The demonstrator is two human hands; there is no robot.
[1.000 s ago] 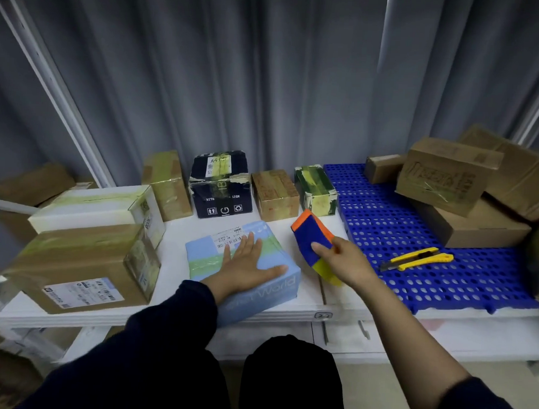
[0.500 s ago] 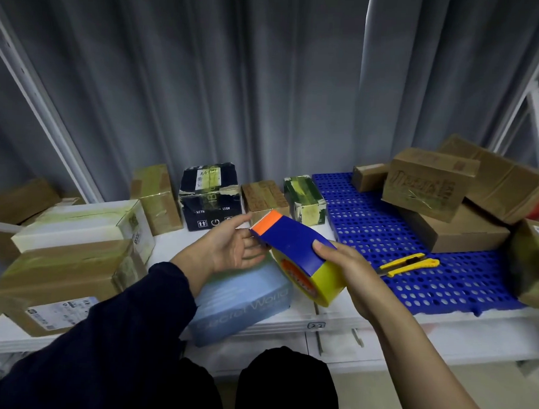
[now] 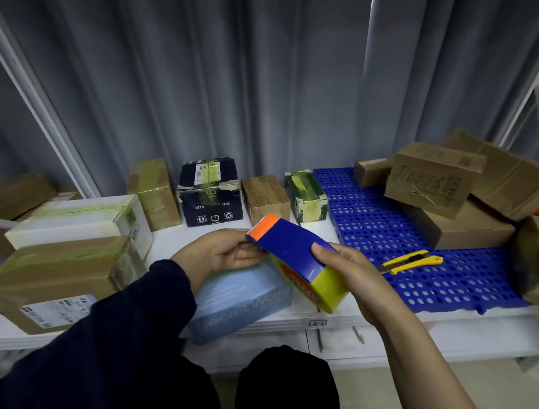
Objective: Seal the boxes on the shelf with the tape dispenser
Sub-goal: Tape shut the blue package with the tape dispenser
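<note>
Centrally, a right hand (image 3: 348,275) grasps a blue and yellow tape dispenser (image 3: 291,251), held tilted above a light blue box (image 3: 242,299) on the white shelf (image 3: 288,321); the left hand (image 3: 220,251) pinches its orange tip.

My left hand (image 3: 219,253) reaches in at the orange end of the tape dispenser (image 3: 291,251). My fingertips there are hidden behind it, so I cannot tell whether they pinch the tape. My right hand (image 3: 354,282) grips the dispenser with only one fingertip showing on the blue top; the rest are out of sight beneath the yellow roll. Hands and dispenser cover most of the top of the light blue box (image 3: 245,302). The near end of the yellow utility knife (image 3: 414,260) disappears behind my right hand. The label print on the large cardboard box (image 3: 52,275) is too small to read. The edge of view cuts off the cardboard box on the far right (image 3: 537,262).
</note>
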